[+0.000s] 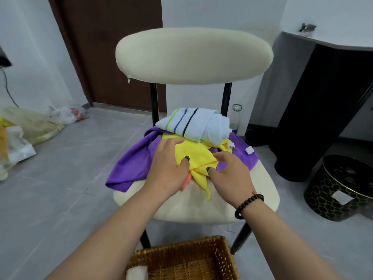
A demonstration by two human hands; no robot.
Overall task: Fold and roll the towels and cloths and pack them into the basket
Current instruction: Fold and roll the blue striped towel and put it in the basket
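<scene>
On the chair, both hands grasp the yellow cloth, hiding a pink one.

Cream chair; brown door; plastic bags; black-gold stool.

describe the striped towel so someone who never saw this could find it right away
Start at the cream chair in the middle of the view. On its seat lies a heap of cloths, and the striped towel sits on top at the back, nearest the backrest. It is the only pale blue one, with green, blue and dark stripes; the yellow cloth and purple cloth are plain.
</scene>
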